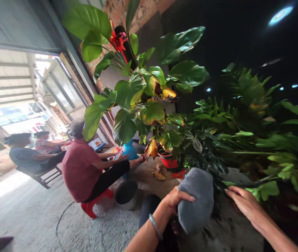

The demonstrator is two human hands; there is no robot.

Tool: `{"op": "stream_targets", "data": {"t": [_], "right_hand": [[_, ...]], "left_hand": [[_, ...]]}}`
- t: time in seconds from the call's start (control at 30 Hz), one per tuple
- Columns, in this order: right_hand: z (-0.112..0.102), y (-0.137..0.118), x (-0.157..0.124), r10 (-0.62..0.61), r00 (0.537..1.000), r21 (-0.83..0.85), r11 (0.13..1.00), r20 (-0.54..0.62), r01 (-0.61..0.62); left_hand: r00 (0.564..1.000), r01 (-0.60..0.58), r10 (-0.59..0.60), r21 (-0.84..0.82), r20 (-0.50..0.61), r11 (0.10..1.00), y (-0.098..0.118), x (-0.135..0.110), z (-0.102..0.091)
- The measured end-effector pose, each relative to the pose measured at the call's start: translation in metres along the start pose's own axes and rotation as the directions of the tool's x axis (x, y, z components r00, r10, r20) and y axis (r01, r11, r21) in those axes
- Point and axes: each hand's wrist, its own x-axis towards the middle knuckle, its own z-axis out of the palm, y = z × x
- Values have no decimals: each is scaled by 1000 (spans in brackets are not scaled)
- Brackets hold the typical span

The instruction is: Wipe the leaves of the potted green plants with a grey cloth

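Meanwhile, the left hand cupped a gray cloth bundle; the right hand lay open, fingers spread, beside green leaves.

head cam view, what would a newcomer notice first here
The big broad-leaved plant with yellowing leaves dominates the centre, above a red pot. Low in front, the left hand touches a grey padded bundle, with the right hand beside it. To the left, a person in a maroon shirt sits on a red stool.

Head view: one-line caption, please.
Left hand holds a grey cloth bundle; right hand lies beside leafy potted plants.
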Motion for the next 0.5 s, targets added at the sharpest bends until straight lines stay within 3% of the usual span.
{"op": "stream_targets", "data": {"t": [0.07,0.13,0.23,0.3,0.4,0.5], "right_hand": [[-2,4,2,16,1000,12,1000,19,-16],[-1,6,1,48,998,35,998,33,-49],[4,5,-2,77,996,67,995,49,-80],[7,3,-3,81,995,72,994,55,-84],[8,2,-2,73,996,64,995,49,-76],[3,3,1,32,998,54,998,50,-35]], "left_hand": [[997,-30,29,2,68,1000,6,-12,-7],[990,-115,117,-32,74,993,26,-16,-6],[966,-259,258,-120,-26,958,60,-8,8],[946,-322,310,-149,-97,935,69,2,21],[950,-302,296,-43,-101,952,53,9,33],[973,-227,230,160,-2,961,28,-1,36]]}}
